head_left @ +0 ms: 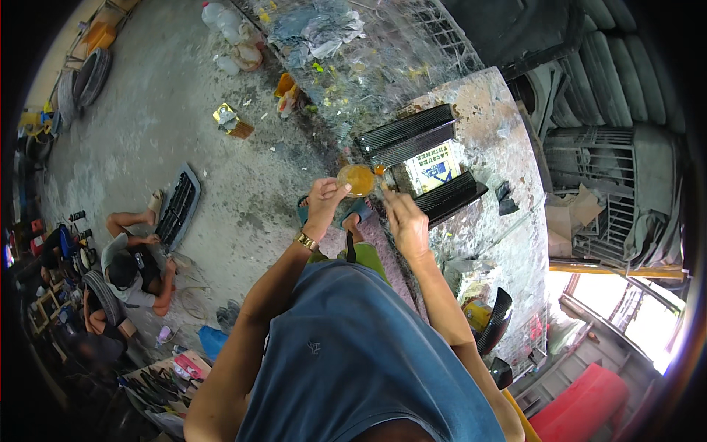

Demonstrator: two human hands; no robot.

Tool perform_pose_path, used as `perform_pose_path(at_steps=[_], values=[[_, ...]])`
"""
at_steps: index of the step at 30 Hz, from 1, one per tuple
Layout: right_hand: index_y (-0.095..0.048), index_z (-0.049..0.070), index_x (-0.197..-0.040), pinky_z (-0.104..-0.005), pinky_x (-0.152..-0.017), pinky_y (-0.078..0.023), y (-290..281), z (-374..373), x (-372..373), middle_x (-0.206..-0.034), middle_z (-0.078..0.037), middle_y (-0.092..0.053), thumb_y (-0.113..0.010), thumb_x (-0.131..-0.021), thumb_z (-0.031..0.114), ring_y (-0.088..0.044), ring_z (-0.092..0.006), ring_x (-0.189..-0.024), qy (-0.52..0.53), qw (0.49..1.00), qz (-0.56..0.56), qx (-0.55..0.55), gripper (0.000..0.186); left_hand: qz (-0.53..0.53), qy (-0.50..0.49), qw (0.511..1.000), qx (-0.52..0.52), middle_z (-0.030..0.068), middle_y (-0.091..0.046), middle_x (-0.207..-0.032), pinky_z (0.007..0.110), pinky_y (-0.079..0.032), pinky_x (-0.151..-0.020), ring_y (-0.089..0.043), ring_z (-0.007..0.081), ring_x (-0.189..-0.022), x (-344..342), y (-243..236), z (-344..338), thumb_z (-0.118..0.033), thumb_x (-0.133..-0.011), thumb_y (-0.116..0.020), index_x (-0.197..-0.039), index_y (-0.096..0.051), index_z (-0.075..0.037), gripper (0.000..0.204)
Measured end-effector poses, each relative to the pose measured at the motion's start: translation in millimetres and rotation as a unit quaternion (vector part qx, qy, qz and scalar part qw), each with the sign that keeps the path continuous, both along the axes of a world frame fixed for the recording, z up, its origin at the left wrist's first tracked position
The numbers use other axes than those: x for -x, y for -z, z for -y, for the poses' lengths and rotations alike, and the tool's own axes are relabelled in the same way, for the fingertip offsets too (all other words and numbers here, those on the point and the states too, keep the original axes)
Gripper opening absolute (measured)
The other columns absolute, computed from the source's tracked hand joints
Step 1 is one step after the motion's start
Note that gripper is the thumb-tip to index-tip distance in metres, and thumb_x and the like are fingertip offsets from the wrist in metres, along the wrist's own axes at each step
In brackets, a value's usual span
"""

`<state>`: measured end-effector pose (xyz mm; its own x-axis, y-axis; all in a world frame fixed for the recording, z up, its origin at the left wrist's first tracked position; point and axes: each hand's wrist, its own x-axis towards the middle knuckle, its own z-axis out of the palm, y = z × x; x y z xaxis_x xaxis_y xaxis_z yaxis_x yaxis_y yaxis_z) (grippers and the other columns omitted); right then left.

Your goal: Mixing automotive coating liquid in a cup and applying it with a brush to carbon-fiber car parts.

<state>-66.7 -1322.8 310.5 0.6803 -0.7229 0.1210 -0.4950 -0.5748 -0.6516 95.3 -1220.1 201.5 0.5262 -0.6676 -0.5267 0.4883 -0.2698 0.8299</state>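
Observation:
My left hand [324,199], with a gold watch at its wrist, grips a round cup of amber liquid [356,181] by its near left edge. Just right of the cup, my right hand [406,219] has its fingers pinched together. A slim thing seems to stick out of them towards a small orange spot [379,170], too small to name. Beyond my right hand lies a black carbon-fibre-patterned part [409,137]; a second patterned part [451,199] is beside the hand. Between them sits a rectangular tin [436,168] with a white, yellow and blue face.
The stained worktable [508,243] runs along my right, with a curved black piece [495,321] at its near end. On the floor at left, a person [132,269] works at a black grille [179,206]. Plastic jugs [230,28] and a cut tin [233,121] stand farther off.

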Motion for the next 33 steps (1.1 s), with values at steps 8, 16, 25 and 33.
perform_pose_path(at_steps=[8,16,25,33], values=[[-0.062,0.005,-0.115,-0.0388,-0.069,-0.054,-1.4,8.1,-17.5,-0.099,-0.011,-0.061,-0.063,-0.085,0.007,-0.064,-0.0288,-0.088,-0.114,0.990,-0.039,0.072,0.031,-0.020,-0.010,0.999,0.027,0.0135,-0.064,-0.109,0.030,-0.047,-0.092,-0.061,0.0168,-0.103,-3.1,2.7,-5.2,-0.019,-0.086,-0.073,-0.116,-0.050,0.001,0.043],[-0.063,0.003,-0.110,-0.0419,-0.067,-0.053,-8.8,12.6,-25.8,-0.088,-0.013,-0.060,-0.060,-0.088,0.007,-0.064,-0.0322,-0.076,-0.090,0.994,-0.064,0.018,0.023,-0.020,-0.022,0.999,0.038,0.0148,-0.062,-0.111,0.030,-0.047,-0.092,-0.059,0.0184,-0.106,-5.4,-0.9,-15.3,-0.023,-0.086,-0.074,-0.117,-0.050,0.002,0.046],[-0.067,0.000,-0.104,-0.0377,-0.070,-0.052,-29.8,6.7,-34.9,-0.087,-0.018,-0.066,-0.063,-0.087,0.002,-0.065,-0.0341,-0.076,0.061,0.996,0.066,0.000,0.018,-0.013,-0.003,1.000,0.022,0.0143,-0.062,-0.113,0.028,-0.045,-0.090,-0.058,0.0172,-0.109,-7.8,-5.3,-23.0,-0.025,-0.087,-0.073,-0.119,-0.049,-0.001,0.046],[-0.066,-0.001,-0.105,-0.0320,-0.066,-0.050,-30.0,9.8,-23.2,-0.079,-0.015,-0.064,-0.062,-0.088,0.000,-0.063,-0.0245,-0.069,0.125,0.986,0.110,0.025,0.018,-0.025,0.001,0.999,0.019,0.0149,-0.062,-0.114,0.028,-0.045,-0.091,-0.058,0.0173,-0.107,-8.0,-2.9,-25.9,-0.025,-0.087,-0.073,-0.120,-0.048,0.000,0.048]])
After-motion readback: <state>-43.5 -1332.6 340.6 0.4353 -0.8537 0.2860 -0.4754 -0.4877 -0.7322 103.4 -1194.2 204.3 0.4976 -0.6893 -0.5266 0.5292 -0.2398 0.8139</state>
